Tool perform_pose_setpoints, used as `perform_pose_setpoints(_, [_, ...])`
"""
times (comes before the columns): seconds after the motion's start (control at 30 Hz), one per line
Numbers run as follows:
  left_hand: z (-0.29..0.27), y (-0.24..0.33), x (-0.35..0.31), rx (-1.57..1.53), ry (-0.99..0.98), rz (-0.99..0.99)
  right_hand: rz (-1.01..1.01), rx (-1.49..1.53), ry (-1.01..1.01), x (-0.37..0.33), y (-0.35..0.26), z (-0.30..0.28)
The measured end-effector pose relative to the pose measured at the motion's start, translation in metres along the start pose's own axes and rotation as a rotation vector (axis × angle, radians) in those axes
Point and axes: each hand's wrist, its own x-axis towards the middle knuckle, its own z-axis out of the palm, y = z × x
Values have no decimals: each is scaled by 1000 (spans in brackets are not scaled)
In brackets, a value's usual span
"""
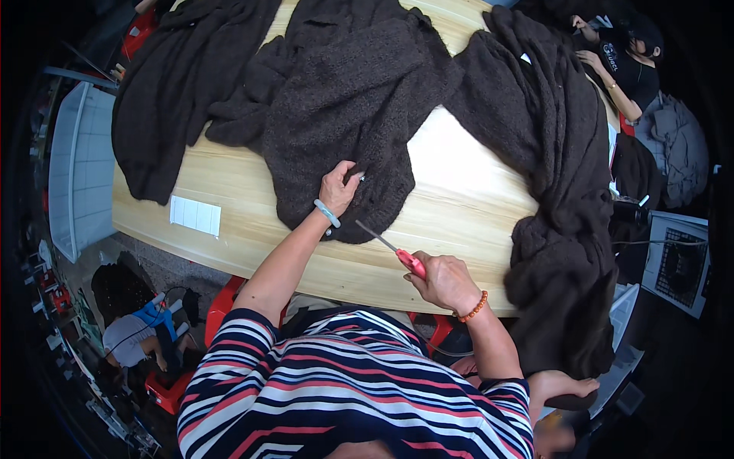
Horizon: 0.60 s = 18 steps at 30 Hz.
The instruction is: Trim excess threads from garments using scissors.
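- A pale wooden table (252, 164) fills the middle of a cluttered room.
- At the table's centre lies a dark brown knit (344, 92), its rounded end towards the near edge.
- The left hand (339, 189) rests on that end, fingers bent; I cannot tell whether it pinches the cloth.
- The right hand (447, 281), over the table's near edge, grips a red-handled tool (410, 262), its thin shaft pointing to the knit.
- More dark cloth (191, 76) covers the table's left; another pile (566, 153) drapes over its right end.
- White paper (195, 216) lies near the table's left front.
- Beyond the table's left end stands a white bin (84, 161); at its far right, a co-worker (646, 80).
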Motion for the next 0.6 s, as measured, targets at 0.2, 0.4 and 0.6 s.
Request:
perform_pose_setpoints(0.2, [-5, 15, -4, -31, 20, -25, 103, 49, 164, 13, -3, -7])
perform_pose_setpoints(0.4, [-7, 10, -14, -15, 3, -15, -17, -65, 10, 18, -9, 9])
perform_pose_setpoints(0.6, [-38, 32, -60, 164, -12, 47, 53, 33, 95, 5, -5, 20])
